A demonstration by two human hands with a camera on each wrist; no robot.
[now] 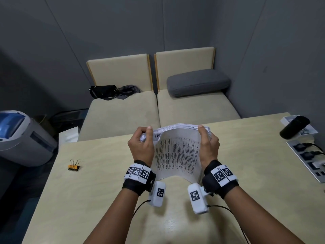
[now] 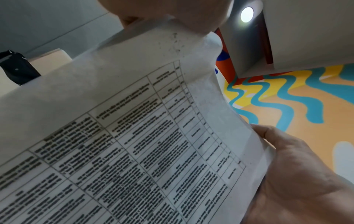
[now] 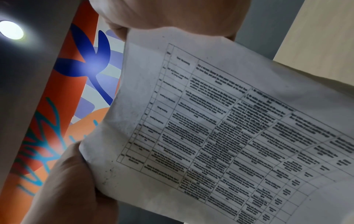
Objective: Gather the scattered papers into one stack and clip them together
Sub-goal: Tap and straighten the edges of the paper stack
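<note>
Stack of papers (image 1: pixel 177 154) is held upright between both hands, above the worktop (image 1: pixel 98 189), top edge bowed into an arch. Left hand (image 1: pixel 140 147) grasps the stack's left upper corner, thumb laid up the near face and fingers curled behind; that corner looks crumpled under the grip. Right hand (image 1: pixel 209 145) grasps the right upper corner the same way, thumb on the near face, fingers wrapped over the edge. Many sheets: layered edges show along the arched top between the two thumbs. Near face is white, printed with a ruled table of dense black text running in columns; a short handwritten mark sits by the left thumb (not legible). Wrist views show the same printed table close up: in the left wrist view the sheet (image 2: pixel 134 136) curves across the frame with the hand (image 2: pixel 298 174) holding its edge; in the right wrist view the sheet (image 3: pixel 220 128) is gripped by the hand (image 3: pixel 72 181) at its side margin, and grey specks are visible near that margin. Lower edge of the stack hangs between the wrists; whether it touches the worktop cannot be told. An orange binder clip (image 1: pixel 74 166) with its wire handles raised lies on the worktop well to the left of the left hand, apart from the stack.
</note>
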